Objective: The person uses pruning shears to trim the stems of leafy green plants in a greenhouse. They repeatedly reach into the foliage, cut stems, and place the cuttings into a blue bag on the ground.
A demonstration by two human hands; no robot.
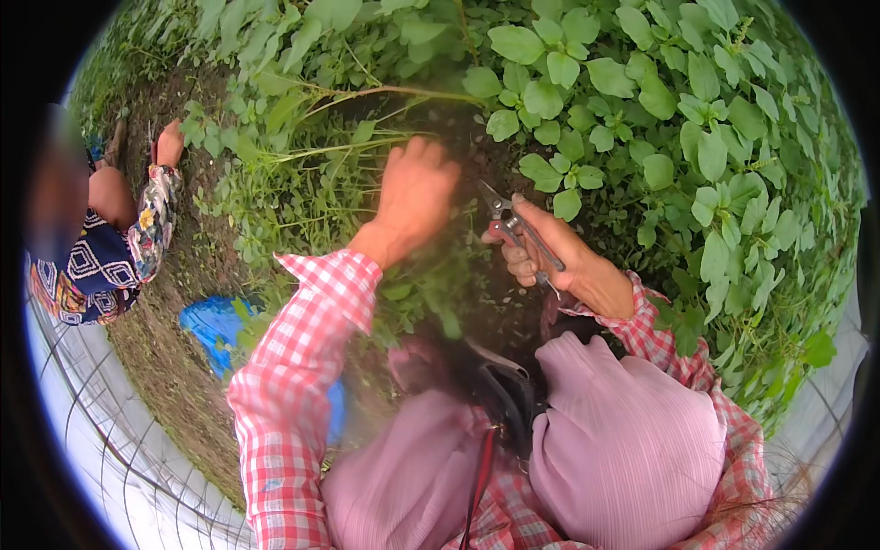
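My right hand (550,251) is closed around pruning shears (512,223) with red and grey handles, their pointed blades directed up and left over dark soil. To the left, my left hand (419,189) reaches palm down among thin green stems (330,148); its fingertips are partly hidden and slightly blurred, so whether it grips a stem cannot be told. A reddish branching stem (412,90) lies just above that hand. Broad-leaved green plants (570,117) grow beyond and to the right of the shears.
Another person in a patterned garment (110,254) is at the far left, one hand (170,143) near the plants. A blue plastic bag (213,330) lies on the soil left of my sleeve. A black bag (509,392) hangs at my lap. Wire mesh (137,440) edges the plot.
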